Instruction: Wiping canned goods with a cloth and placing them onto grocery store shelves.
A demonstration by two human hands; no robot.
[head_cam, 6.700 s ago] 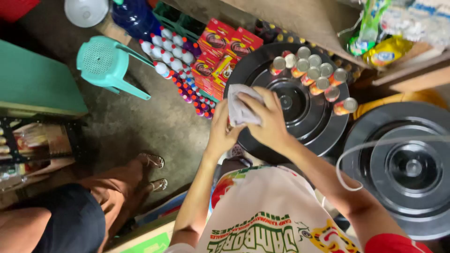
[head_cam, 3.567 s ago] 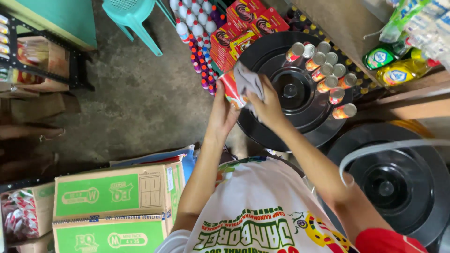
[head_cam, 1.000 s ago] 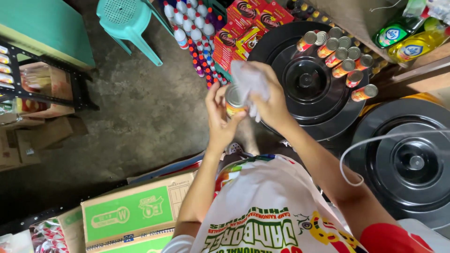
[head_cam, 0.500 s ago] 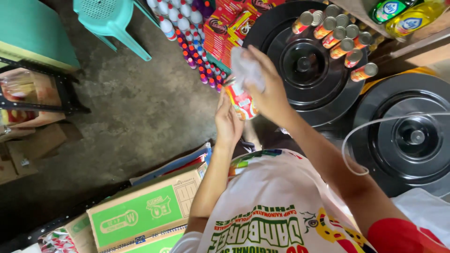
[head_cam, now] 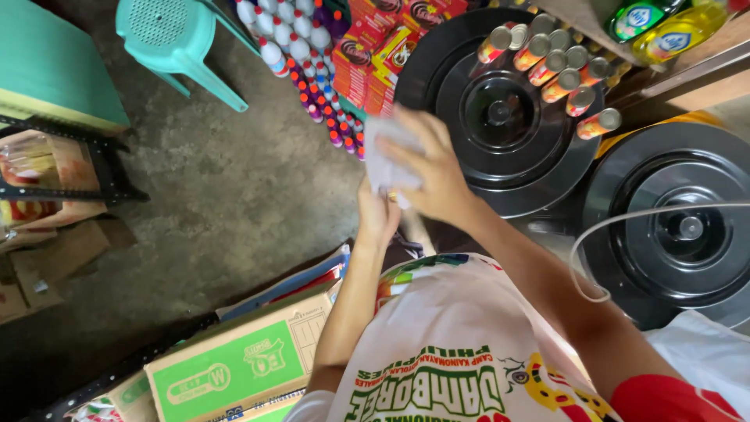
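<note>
floor (head_cam: pixel 211 203): grey concrete — teal plastic stool (head_cam: pixel 176 35) | green cardboard box (head_cam: pixel 234 367)

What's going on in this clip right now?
A person standing over a concrete floor holds a small item between both hands and covers it with a pale cloth. The right hand presses the cloth over it, while the left hand grips it from below; the item is almost fully hidden. Just beyond the hands, a row of small cans rests on a large black round lid. Bottles with white caps and a teal plastic stool stand on the floor.
</note>
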